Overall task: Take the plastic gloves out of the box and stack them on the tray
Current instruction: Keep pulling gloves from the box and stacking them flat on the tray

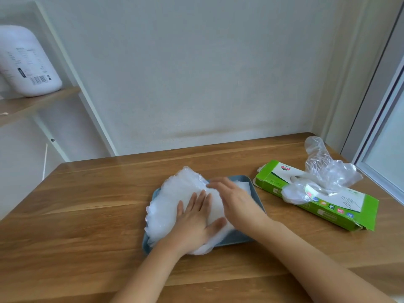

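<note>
A pile of clear plastic gloves (175,197) lies on a blue tray (242,238) in the middle of the wooden table. My left hand (194,219) lies flat on the pile with straight fingers, pressing it down. My right hand (234,197) rests over the pile's right side, fingers stretched out and slightly blurred. To the right sits the green glove box (341,211), lying on its side with its end flaps open. A loose clear glove (328,171) sticks up out of its top opening, and another glove bulges at its front (293,194).
The wooden table (87,215) meets a white wall at the back. A shelf at the upper left carries a white bottle (26,62). A window frame (380,132) runs along the table's right edge.
</note>
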The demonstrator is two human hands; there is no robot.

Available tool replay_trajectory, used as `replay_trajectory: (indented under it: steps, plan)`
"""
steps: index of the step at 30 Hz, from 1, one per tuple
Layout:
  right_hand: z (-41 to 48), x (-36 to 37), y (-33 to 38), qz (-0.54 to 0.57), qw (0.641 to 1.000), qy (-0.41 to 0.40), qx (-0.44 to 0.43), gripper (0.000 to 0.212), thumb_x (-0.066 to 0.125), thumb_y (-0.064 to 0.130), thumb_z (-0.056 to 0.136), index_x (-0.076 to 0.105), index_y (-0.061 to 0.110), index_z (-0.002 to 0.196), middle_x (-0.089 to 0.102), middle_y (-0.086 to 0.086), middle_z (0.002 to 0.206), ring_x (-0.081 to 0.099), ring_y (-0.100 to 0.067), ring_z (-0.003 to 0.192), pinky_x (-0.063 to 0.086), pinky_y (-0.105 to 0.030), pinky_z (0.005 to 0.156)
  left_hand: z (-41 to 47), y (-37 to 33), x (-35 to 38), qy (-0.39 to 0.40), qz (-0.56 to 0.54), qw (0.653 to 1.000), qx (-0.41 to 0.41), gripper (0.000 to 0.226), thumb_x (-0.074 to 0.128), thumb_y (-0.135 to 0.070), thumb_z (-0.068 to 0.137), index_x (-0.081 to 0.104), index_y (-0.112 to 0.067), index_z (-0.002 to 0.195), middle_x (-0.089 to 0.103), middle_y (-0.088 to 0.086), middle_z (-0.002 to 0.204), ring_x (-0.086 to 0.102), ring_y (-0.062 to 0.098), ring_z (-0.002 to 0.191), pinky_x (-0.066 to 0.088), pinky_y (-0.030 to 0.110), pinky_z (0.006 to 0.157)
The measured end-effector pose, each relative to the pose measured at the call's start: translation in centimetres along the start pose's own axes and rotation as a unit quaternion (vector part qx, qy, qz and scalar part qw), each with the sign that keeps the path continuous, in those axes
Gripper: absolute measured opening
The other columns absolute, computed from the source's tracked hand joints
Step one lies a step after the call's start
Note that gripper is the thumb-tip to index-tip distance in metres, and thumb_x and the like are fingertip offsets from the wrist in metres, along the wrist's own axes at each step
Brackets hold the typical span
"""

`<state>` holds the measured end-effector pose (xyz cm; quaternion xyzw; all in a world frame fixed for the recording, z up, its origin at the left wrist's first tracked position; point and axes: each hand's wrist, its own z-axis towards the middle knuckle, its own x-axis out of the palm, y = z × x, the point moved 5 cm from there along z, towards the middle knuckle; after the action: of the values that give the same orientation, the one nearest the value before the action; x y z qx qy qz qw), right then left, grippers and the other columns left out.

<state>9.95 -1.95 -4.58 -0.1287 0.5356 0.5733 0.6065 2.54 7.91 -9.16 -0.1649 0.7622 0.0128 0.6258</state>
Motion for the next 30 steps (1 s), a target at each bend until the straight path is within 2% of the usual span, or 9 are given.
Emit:
replay_trajectory:
  steps: [2,5,11,16,19,22,25,27,30]
  plan:
    - [-0.4,2.2,-0.2,0.053,0.993,0.093,0.041,0.047,0.037,0.006,0.099,0.037,0.016,0.145,0.035,-0.004,0.151,0.034,-0.016,0.137,0.021,-0.015,0.108,0.1,-0.1,0.0,0.001,0.004,1.0,-0.006,0.08,0.022,-0.064,0.095,-0.013,-0.021,0.153,-0.016,-0.003,0.161,-0.02,0.013,0.146,-0.009,0.049,0.119]
    - [-0.8,3.5,-1.2,-0.016,0.983,0.175,0.058,0.049,0.027,0.026,0.105,0.014,0.023,0.152,0.012,-0.006,0.16,0.005,-0.02,0.147,-0.001,-0.022,0.115,0.1,0.1,-0.2,0.006,-0.01,1.0,-0.025,0.086,0.026,-0.067,0.093,-0.016,-0.022,0.152,-0.021,-0.003,0.16,-0.022,0.012,0.146,-0.01,0.051,0.118]
    - [-1.6,3.5,-2.6,-0.144,0.952,0.234,0.134,0.066,0.02,0.059,0.097,-0.003,0.033,0.152,-0.013,-0.006,0.16,-0.017,-0.034,0.145,-0.008,-0.044,0.117,-1.0,2.9,-0.9,0.035,-0.062,0.99,-0.119,0.121,0.044,-0.089,0.067,-0.018,-0.029,0.152,-0.03,-0.002,0.157,-0.027,0.018,0.144,-0.012,0.053,0.115]
    - [-1.8,2.8,-2.8,-0.115,0.951,0.227,0.173,0.068,0.028,0.059,0.096,0.005,0.029,0.153,-0.009,-0.011,0.16,-0.013,-0.036,0.145,-0.002,-0.046,0.117,-1.4,4.4,-2.3,0.058,-0.049,0.982,-0.172,0.137,0.051,-0.093,0.054,-0.017,-0.025,0.152,-0.029,0.003,0.157,-0.022,0.026,0.146,-0.002,0.048,0.12]
    - [-2.2,0.4,-2.1,0.013,0.973,0.136,0.187,0.052,0.043,0.045,0.098,0.034,0.026,0.145,0.022,-0.002,0.157,0.024,-0.022,0.143,0.022,-0.035,0.114,-1.8,3.9,-3.6,0.045,-0.07,0.981,-0.175,0.132,0.052,-0.092,0.056,0.0,-0.023,0.155,-0.002,0.006,0.162,0.007,0.029,0.147,0.018,0.042,0.118]
    - [-3.4,-4.3,-1.8,0.027,0.99,-0.019,0.135,0.024,0.052,0.024,0.097,0.064,0.021,0.118,0.06,0.004,0.126,0.057,-0.013,0.112,0.04,-0.02,0.091,-2.5,2.0,-6.1,-0.052,-0.12,0.981,-0.143,0.092,0.058,-0.066,0.082,0.024,-0.016,0.151,0.037,0.006,0.15,0.036,0.023,0.134,0.033,0.03,0.104]
    - [-5.3,-9.1,-4.1,0.007,0.971,-0.16,0.176,0.015,0.057,0.012,0.093,0.07,0.017,0.099,0.069,0.002,0.101,0.059,-0.012,0.088,0.04,-0.021,0.075,-3.0,-1.3,-8.4,-0.146,-0.158,0.974,-0.067,0.069,0.058,-0.047,0.092,0.031,-0.02,0.149,0.039,0.002,0.149,0.032,0.02,0.138,0.027,0.03,0.107]
    - [-6.8,-11.8,-6.5,-0.006,0.944,-0.233,0.232,0.015,0.058,0.008,0.091,0.07,0.013,0.097,0.07,-0.001,0.097,0.06,-0.015,0.089,0.037,-0.021,0.073,-3.0,-4.0,-9.0,-0.164,-0.218,0.962,-0.005,0.06,0.059,-0.044,0.092,0.038,-0.026,0.145,0.041,-0.005,0.148,0.034,0.014,0.137,0.029,0.023,0.102]
    - [-8.7,-13.9,-9.9,-0.045,0.917,-0.254,0.305,0.02,0.063,0.009,0.087,0.068,0.011,0.107,0.066,-0.004,0.107,0.057,-0.021,0.1,0.032,-0.022,0.074,-1.9,-8.1,-8.8,-0.144,-0.264,0.951,0.066,0.051,0.06,-0.039,0.092,0.044,-0.029,0.139,0.044,-0.012,0.144,0.039,0.007,0.133,0.03,0.019,0.098]
